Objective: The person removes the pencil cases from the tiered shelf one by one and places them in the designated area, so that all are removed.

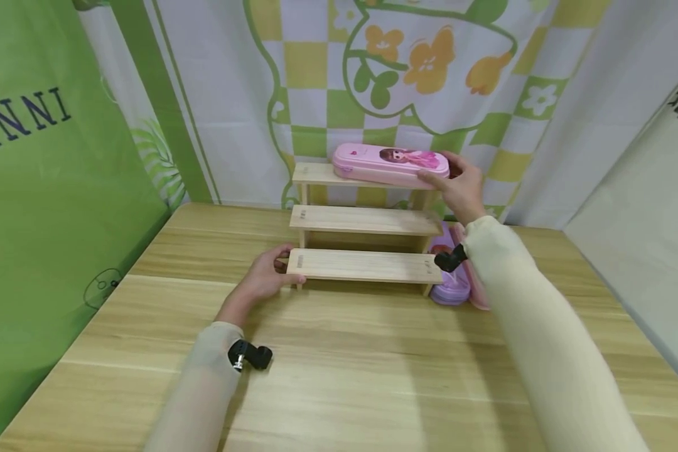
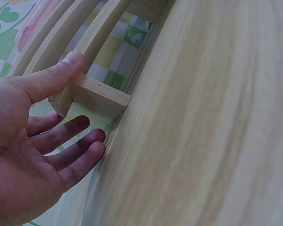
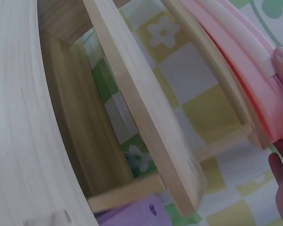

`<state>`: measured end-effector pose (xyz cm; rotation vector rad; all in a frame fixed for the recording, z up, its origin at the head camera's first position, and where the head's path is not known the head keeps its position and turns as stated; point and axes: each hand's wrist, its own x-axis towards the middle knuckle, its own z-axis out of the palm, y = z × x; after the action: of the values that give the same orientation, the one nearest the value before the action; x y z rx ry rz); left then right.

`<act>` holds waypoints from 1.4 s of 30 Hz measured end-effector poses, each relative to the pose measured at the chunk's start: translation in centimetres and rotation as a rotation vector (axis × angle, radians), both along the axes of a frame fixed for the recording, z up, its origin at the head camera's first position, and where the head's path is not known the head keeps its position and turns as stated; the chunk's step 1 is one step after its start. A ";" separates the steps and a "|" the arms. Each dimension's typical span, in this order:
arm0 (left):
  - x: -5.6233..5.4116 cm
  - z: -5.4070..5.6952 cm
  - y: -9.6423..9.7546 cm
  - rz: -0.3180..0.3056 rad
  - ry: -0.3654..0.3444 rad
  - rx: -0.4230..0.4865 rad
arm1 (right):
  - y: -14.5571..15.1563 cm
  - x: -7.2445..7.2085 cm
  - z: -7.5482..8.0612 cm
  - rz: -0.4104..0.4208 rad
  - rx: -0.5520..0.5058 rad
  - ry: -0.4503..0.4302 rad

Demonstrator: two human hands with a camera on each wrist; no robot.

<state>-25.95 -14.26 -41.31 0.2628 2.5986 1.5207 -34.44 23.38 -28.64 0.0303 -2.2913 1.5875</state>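
A wooden three-step display rack [image 1: 367, 265] stands at the back of the table. On its top step lies a pink pencil case [image 1: 373, 166] with a doll picture on the lid. My right hand [image 1: 464, 190] grips the case's right end, thumb at the front and fingers behind, partly hidden. My left hand [image 1: 262, 276] holds the left end of the lowest step between thumb and index finger. In the left wrist view, the other fingers of that left hand [image 2: 37, 141] spread loosely beside the rack's side support [image 2: 101, 96].
Right of the rack, a purple pencil case [image 1: 451, 290] and another pink case [image 1: 477, 282] sit on the wooden table [image 1: 339, 376], partly behind the right sleeve. A patterned curtain [image 1: 307, 63] hangs behind. A thin dark cable [image 1: 98, 285] shows at the table's left edge.
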 end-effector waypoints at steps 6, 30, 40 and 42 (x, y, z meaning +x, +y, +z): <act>0.0 -0.2 0.1 -0.002 -0.001 0.005 | 1.9 0.9 -0.3 -0.027 -0.007 0.022; 0.0 -0.2 -0.1 -0.021 0.027 -0.018 | 10.5 5.5 -1.4 -0.209 0.041 0.005; 0.1 -0.3 -0.2 -0.023 0.039 -0.019 | 14.8 8.1 -2.2 -0.265 -0.125 -0.023; 0.1 -0.3 -0.1 -0.019 0.032 -0.015 | 15.6 8.7 -2.5 -0.278 -0.163 -0.011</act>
<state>-25.87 -14.38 -41.57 0.3120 2.6226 1.5023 -25.77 38.99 -31.09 -0.3234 -2.0594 1.6212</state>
